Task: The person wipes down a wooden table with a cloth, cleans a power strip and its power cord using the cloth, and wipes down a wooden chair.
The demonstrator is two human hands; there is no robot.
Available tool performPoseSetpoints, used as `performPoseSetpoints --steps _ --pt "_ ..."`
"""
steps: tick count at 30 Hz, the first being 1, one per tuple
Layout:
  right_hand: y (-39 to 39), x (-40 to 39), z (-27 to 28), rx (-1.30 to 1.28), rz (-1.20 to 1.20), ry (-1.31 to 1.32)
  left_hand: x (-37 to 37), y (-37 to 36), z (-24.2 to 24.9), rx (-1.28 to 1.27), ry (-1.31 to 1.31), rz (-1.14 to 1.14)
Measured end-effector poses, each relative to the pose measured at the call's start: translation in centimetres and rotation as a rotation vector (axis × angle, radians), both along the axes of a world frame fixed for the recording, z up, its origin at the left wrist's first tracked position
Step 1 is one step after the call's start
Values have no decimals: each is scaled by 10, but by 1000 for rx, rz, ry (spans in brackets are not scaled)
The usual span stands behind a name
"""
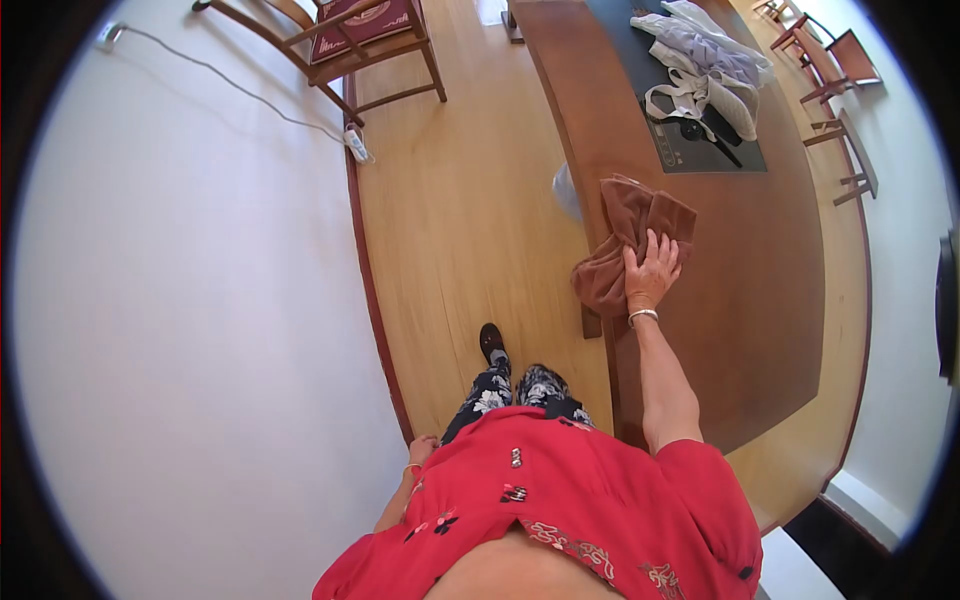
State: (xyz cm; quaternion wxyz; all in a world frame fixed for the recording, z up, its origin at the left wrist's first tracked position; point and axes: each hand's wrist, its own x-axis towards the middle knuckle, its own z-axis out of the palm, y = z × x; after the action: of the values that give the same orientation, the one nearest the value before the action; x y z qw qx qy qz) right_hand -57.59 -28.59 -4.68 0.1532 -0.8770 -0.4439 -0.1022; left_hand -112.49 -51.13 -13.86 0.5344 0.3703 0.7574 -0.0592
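Note:
My right hand [654, 272], with a light bracelet at the wrist, lies on a bunched brown cloth [625, 215]. Its fingers are stretched out over the cloth and slightly apart. The cloth rests on the wooden table [740, 290], and part of it hangs past the left edge. Beside my body, low on the left, my left hand [424, 448] hangs with loosely curled fingers. Nothing shows in it, though my red shirt hides part of it.
A dark panel [750, 162] on the table bears a heap of pale fabric [705, 50] and a black strap-like item [725, 148]. A wooden chair [375, 50], a power strip [356, 144] and its cable are along the left wall. More wooden seats [845, 60] stand beyond the table.

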Motion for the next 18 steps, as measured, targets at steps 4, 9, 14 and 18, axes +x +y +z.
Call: performPoseSetpoints --steps 4,9,14,18 --pt "10 14 7 -14 40 -18 9 49 31 -3 -28 290" --pt "38 38 18 -68 265 -9 -10 105 0 78 -39 -296" --pt "78 55 21 -39 509 65 17 199 0 55 -53 -87" --pt "133 67 24 -18 499 72 71 295 50 -46 -42 33"
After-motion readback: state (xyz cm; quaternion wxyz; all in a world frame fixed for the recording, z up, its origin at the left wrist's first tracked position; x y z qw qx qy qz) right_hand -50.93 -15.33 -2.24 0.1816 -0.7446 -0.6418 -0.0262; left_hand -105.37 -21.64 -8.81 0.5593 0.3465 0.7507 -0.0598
